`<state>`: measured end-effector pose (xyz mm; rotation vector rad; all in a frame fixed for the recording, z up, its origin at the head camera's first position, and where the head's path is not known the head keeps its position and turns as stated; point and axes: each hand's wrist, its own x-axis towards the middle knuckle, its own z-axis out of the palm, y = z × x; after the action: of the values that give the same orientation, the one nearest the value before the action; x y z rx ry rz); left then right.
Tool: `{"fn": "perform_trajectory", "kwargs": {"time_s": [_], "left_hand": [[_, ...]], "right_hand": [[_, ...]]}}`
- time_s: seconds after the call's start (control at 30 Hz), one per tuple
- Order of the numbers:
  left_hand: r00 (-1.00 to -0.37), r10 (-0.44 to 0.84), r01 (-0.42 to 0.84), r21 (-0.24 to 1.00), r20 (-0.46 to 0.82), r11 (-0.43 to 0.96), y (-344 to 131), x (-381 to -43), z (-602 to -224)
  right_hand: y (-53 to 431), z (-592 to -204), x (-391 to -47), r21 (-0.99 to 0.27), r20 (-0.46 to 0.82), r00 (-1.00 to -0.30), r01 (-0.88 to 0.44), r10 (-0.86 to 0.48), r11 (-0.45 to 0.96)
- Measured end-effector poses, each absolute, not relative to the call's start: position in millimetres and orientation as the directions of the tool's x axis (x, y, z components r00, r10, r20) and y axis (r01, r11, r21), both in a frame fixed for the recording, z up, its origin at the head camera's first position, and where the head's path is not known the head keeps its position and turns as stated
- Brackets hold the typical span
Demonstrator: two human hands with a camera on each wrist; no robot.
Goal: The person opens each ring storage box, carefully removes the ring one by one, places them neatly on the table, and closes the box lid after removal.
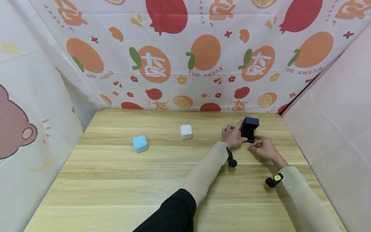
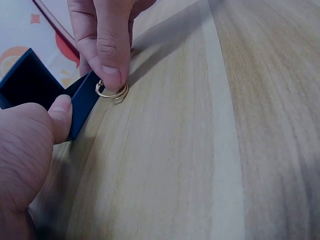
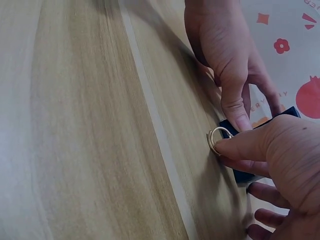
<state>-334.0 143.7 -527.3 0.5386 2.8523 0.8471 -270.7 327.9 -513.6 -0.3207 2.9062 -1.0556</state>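
A dark blue ring box [image 1: 251,121] stands with its lid raised near the table's back right. My left hand [image 1: 232,137] grips the box from its left side, thumb [image 2: 61,112] along the front edge of the base in the left wrist view. Just in front of the box, my right hand [image 1: 265,149] pinches a gold ring [image 2: 106,95] between thumb and forefinger. The ring's open loop sticks out past the fingertips, close to the box's base, as the right wrist view shows too. Its other fingers [image 3: 270,194] spread beside the box.
A white rounded block [image 1: 186,132] sits left of the hands on the wooden table [image 1: 116,187]. Farther left lies a light blue block [image 1: 140,144]. A fruit-print cloth [image 1: 179,64] hangs behind the table, and a pale pink sheet [image 1: 333,122] borders the right side.
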Motion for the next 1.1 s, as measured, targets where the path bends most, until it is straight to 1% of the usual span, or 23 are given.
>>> {"fn": "perform_trajectory", "kwargs": {"time_s": [0.3, 0.83, 1.1], "left_hand": [[-0.928, 0.373, 0.306, 0.552, -0.009, 0.776, 142.7, -333.4, -526.2], [-0.932, 0.361, 0.301, 0.545, -0.004, 0.783, 142.6, -333.1, -529.0], [-0.933, 0.359, 0.307, 0.541, 0.01, 0.783, 142.4, -331.2, -526.7]], "right_hand": [[328.0, -511.4, -271.4, -0.637, -0.01, -0.98, -0.148, -0.2, 0.756], [327.9, -513.9, -271.7, -0.646, 0.001, -0.977, -0.164, -0.214, 0.746], [328.2, -513.2, -271.4, -0.642, -0.016, -0.978, -0.15, -0.208, 0.752]]}}
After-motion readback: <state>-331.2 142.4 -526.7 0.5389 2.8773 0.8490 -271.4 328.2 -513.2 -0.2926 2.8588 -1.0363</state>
